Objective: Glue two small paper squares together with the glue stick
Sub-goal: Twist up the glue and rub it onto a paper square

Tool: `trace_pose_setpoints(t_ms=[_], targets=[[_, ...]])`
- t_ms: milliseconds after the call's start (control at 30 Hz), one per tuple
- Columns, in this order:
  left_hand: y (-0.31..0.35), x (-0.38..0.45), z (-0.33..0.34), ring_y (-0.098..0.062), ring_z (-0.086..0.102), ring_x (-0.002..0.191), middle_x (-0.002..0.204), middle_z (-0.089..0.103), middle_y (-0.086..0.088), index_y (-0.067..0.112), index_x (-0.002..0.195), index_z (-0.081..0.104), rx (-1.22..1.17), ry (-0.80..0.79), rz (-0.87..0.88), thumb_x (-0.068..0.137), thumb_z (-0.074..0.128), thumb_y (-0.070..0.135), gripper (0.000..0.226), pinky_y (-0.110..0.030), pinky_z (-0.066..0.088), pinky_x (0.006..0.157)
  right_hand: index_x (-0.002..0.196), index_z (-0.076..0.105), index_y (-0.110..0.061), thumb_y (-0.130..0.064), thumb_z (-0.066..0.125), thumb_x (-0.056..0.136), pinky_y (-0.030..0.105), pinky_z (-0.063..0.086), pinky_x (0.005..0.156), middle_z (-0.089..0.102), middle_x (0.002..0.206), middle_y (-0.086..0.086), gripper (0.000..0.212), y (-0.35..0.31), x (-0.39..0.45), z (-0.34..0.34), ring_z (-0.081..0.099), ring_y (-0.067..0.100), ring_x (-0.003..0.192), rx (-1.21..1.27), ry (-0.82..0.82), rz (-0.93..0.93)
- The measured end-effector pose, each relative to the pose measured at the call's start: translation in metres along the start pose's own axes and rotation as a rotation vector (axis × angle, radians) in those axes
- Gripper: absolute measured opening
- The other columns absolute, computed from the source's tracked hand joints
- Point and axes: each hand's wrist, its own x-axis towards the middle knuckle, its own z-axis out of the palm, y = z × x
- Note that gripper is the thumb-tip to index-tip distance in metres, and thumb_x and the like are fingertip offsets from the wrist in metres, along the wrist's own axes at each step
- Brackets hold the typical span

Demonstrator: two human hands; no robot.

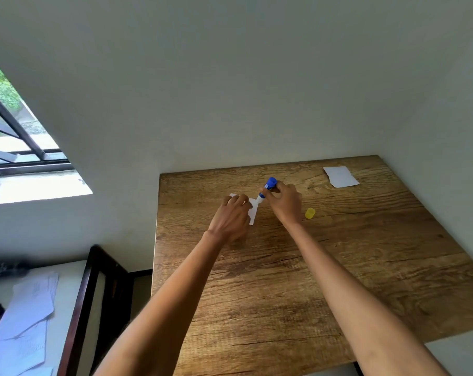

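A small white paper square lies on the wooden table, mostly hidden under my left hand, whose fingers press it flat. My right hand grips a blue glue stick, tilted with its tip down on the paper's right corner. The stick's yellow cap lies on the table just right of my right wrist. A second white paper square rests by itself near the far right corner of the table.
The table stands in a corner, with walls behind and to the right. At the left are a dark wooden frame, a white surface with loose papers, and a window.
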Motion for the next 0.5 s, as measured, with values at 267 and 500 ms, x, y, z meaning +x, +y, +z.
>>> trace_pose_setpoints(t_ms=[267, 500], targets=[[-0.003, -0.002, 0.01, -0.025, 0.023, 0.14, 0.152, 0.026, -0.01, 0.012, 0.144, 0.026, -0.02, -0.171, -0.056, 0.098, 0.023, 0.043, 0.055, -0.046, 0.009, 0.117, 0.093, 0.067, -0.01, -0.041, 0.063, 0.083, 0.05, 0.044, 0.09, 0.067, 0.088, 0.007, 0.032, 0.003, 0.008, 0.004, 0.057, 0.026, 0.092, 0.0, -0.009, -0.01], [0.004, -0.005, 0.018, -0.026, 0.011, 0.144, 0.156, 0.015, -0.011, 0.013, 0.147, 0.016, -0.052, -0.178, -0.122, 0.097, 0.02, 0.05, 0.063, -0.053, 0.001, 0.115, 0.095, 0.066, -0.012, -0.039, 0.063, 0.084, 0.04, 0.032, 0.09, 0.068, 0.094, 0.005, 0.029, 0.004, 0.018, 0.012, 0.055, 0.024, 0.096, -0.035, -0.021, -0.036]])
